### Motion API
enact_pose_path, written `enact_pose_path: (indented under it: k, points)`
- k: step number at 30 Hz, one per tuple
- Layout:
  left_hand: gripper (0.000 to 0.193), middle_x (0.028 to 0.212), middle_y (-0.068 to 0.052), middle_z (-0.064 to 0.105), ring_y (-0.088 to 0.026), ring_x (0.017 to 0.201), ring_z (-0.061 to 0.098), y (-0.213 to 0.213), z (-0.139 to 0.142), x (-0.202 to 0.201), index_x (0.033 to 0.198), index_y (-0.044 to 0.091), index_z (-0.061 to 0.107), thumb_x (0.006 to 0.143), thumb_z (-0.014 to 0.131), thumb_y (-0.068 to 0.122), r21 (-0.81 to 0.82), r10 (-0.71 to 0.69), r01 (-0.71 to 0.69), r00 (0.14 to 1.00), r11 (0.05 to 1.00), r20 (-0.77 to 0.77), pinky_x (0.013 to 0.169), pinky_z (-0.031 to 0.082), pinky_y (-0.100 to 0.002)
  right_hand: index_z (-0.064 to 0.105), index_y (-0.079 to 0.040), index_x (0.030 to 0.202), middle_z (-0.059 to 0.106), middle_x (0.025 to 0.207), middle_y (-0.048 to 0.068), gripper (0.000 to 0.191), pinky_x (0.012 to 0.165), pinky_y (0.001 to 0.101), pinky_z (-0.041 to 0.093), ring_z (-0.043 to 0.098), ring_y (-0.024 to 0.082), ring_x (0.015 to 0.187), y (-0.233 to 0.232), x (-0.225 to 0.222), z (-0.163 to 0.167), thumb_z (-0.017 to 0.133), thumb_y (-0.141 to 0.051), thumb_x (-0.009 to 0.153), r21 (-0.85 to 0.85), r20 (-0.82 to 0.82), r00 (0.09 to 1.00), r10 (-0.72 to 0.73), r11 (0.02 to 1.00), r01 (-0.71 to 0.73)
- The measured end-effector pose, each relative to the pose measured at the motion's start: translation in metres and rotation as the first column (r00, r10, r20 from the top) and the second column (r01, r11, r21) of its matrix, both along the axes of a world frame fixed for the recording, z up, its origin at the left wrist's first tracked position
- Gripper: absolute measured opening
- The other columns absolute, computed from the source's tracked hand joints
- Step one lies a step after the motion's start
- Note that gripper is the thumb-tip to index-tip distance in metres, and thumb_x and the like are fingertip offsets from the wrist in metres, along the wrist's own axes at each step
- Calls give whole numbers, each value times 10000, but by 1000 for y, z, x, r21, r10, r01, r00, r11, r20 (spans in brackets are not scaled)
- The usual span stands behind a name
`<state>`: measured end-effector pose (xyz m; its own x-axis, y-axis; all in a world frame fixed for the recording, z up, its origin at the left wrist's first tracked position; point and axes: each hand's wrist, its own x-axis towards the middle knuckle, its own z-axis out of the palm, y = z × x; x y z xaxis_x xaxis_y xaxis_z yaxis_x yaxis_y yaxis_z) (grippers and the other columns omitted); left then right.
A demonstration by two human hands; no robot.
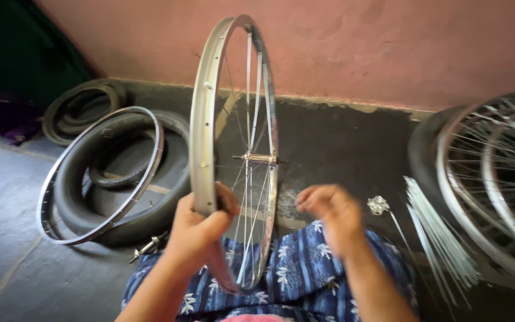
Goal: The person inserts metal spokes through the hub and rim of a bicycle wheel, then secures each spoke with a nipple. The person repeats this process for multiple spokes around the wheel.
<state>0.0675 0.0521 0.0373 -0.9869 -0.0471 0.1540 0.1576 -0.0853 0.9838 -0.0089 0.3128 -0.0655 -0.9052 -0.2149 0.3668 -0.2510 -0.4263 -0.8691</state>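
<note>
So the person was sitting on the floor with a silver bicycle wheel (233, 155) stood upright on edge over their lap, rim facing the camera. The left hand (201, 223) gripped the near part of the rim, fingers wrapped around the metal and thumb hooked over the inner side. The right hand (332, 211) hung just right of the wheel, not touching it, fingers loosely curled. It was blurred, so I couldn't tell whether it was pinching anything small.

Progress-wise, my read was partway through lacing. The hub (256, 158) sat in the middle with a good number of spokes run out to the rim, but the rim showed open holes along the near side, so it looked like more spokes had yet to go in. How tight they were, no way to say.

On the right lay a bundle of loose spokes (436, 232), with a small pile of shiny bits (378, 205) just beside it. Another spoked wheel (496, 173) sat far right. On the left, a bare rim (99, 173) leaned on a black tyre (168, 197).
</note>
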Motion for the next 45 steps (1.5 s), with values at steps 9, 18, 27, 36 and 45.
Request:
enact_pose_path:
  k: [9, 18, 27, 36, 45]
  points:
    - [302, 962, -33, 638, -113, 876, 603, 74, -13, 47, 1102, 32, 613, 820, 704, 87, 38, -76, 82, 988, 996, -136, 782, 525, -280, 743, -38, 979, 578, 1266, 135, 128, 999, 364, 495, 584, 253, 1189, -43, 154, 11, 820, -54, 877, 260, -334, 933, 134, 965, -46]
    - [231, 1081, -100, 726, -177, 980, 708, 8, -30, 20, 1144, -41, 718, 978, 646, 103, 167, -583, 600, 800, 782, -142, 892, 582, -336, 754, -40, 990, 654, 963, 50, 86, 760, 268, 516, 619, 133, 872, -40, 157, 0, 789, -73, 919, 214, -80, 922, 378, 910, -355]
    - [131, 1070, -54, 755, -143, 966, 714, 20, -38, -14, 1025, 12, 746, 978, 692, 122, -308, -615, 535, 638, 787, -463, 862, 584, -301, 762, -33, 996, 633, 903, 35, 88, 704, 254, 471, 582, 113, 802, -31, 162, -8, 789, -68, 919, 199, -55, 930, 362, 917, -346]
    - [172, 1018, -82, 723, -194, 960, 685, 23, -60, -10, 948, -17, 763, 892, 779, 145, 100, -663, 717, 681, 690, -312, 847, 561, -340, 756, -26, 964, 607, 979, 39, 73, 785, 294, 538, 626, 145, 882, -18, 172, 1, 803, -45, 911, 169, -5, 881, 472, 869, -465]
    - [211, 1060, -92, 711, -202, 1005, 670, 27, -65, -15, 936, -12, 765, 888, 812, 188, 248, -520, 609, 783, 754, -341, 916, 535, -351, 735, -43, 970, 640, 1173, 99, 82, 886, 319, 546, 627, 191, 1056, -11, 159, 27, 761, -43, 892, 239, -150, 956, 252, 948, -212]
